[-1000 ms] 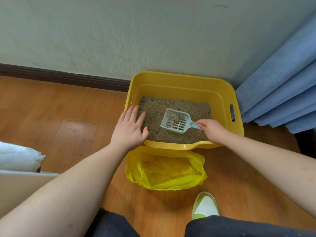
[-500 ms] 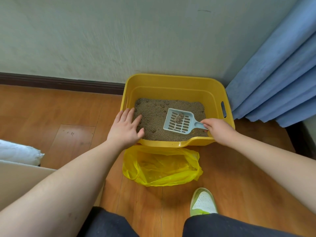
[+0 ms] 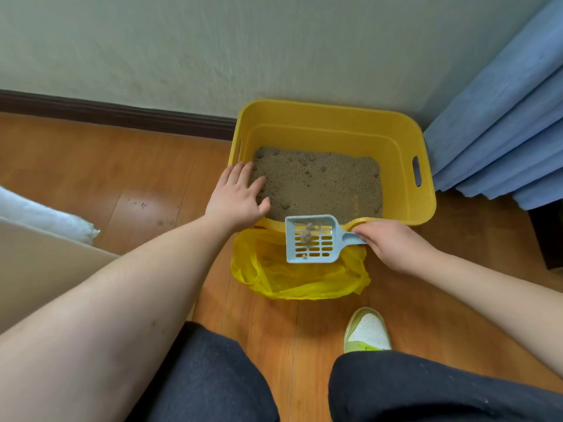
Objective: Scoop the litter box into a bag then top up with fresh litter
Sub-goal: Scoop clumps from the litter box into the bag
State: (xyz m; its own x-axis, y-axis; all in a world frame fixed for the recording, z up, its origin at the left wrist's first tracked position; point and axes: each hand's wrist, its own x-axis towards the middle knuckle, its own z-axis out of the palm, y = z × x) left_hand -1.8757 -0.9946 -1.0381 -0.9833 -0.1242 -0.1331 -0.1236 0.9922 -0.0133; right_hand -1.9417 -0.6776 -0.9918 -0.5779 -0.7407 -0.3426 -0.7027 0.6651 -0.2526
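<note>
Near me: dark trouser knees, green-white shoe [image 3: 367, 330] on wood floor. Yellow bag [image 3: 292, 275] lies open, touching front of box. My right hand [image 3: 393, 245] pinches scoop [image 3: 310, 239] handle, scoop held over bag, clumps on slots. Left hand [image 3: 237, 199] flat, fingers straight, resting on box [image 3: 426, 202] near-left rim. Litter [image 3: 320, 181] inside. Blue curtain [image 3: 502, 117] beyond right.

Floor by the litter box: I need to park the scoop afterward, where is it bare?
Bare floor left of the litter box, up to the skirting. Crowded in front: yellow bag, shoe, knees.
</note>
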